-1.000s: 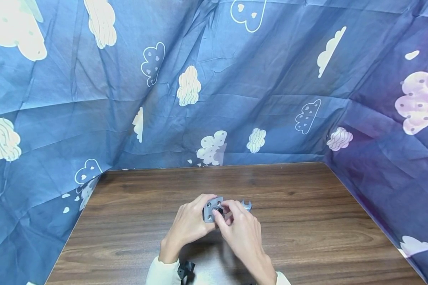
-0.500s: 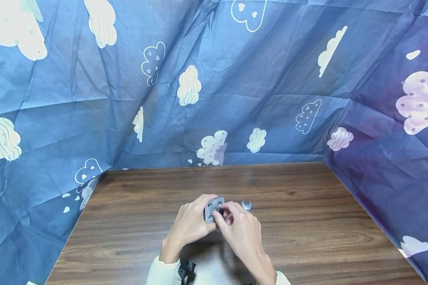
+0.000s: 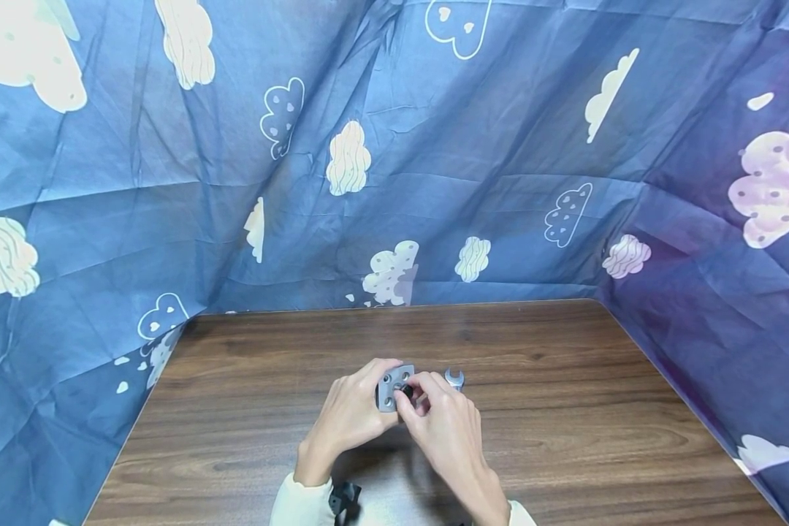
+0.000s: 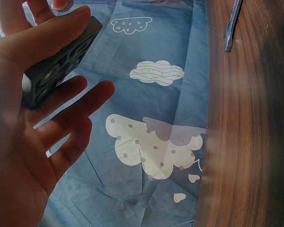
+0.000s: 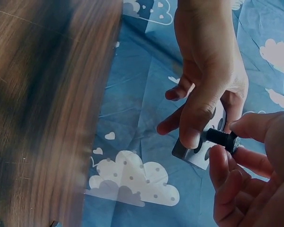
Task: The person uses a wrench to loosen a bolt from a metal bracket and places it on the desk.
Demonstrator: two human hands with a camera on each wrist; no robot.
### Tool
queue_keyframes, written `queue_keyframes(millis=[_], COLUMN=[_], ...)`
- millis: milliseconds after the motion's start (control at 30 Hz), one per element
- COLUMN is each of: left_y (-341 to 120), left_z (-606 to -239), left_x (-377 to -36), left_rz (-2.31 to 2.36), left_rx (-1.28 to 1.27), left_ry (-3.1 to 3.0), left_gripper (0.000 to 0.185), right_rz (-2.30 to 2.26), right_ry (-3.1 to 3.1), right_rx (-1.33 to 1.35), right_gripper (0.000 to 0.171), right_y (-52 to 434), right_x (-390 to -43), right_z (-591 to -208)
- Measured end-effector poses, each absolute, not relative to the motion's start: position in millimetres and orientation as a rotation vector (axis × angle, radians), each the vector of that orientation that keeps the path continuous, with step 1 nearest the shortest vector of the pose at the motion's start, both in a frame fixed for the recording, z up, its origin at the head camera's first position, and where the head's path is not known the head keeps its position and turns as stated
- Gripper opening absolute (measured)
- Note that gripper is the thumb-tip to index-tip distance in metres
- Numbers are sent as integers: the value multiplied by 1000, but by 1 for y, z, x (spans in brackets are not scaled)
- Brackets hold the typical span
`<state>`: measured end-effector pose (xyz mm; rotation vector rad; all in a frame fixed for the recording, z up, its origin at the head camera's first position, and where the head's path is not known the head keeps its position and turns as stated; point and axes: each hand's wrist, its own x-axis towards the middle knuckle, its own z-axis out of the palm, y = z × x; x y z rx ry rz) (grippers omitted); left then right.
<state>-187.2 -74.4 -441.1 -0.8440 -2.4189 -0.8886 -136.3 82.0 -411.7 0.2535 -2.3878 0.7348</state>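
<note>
My left hand [image 3: 351,408] holds a grey metal block [image 3: 386,396] by its edges above the table, its drilled face towards my right hand [image 3: 448,422]. Several round holes show in that face. Between right thumb and fingers I pinch the head of a black bolt [image 5: 219,137]. The bolt's threaded shank points at the middle of the block, and much of the thread shows outside it. Whether the tip sits in a hole is hidden by the left thumb. In the left wrist view the block [image 4: 61,66] appears dark and edge-on, with the bolt out of sight.
An open-end wrench [image 3: 455,379] lies on the wooden table [image 3: 565,409] just beyond my right hand, its lower part covered by that hand. Blue cloth [image 3: 421,161] with cloud prints hangs behind and beside the table.
The block has shifted very slightly to the right. My right fingers have moved a little at the bolt, and slightly more of the wrench shows past the right hand.
</note>
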Motion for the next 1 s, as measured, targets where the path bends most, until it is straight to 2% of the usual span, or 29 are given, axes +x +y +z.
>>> queue_keyframes(millis=[1000], left_y=[-74], left_z=[-441], left_x=[-188], left_rz=[-871], left_rx=[-847], left_ry=[-2421], left_gripper=[60], right_rz=[763], right_ry=[-2384], right_rx=[322], right_gripper=[26], right_y=[83], right_x=[-135], right_z=[-413])
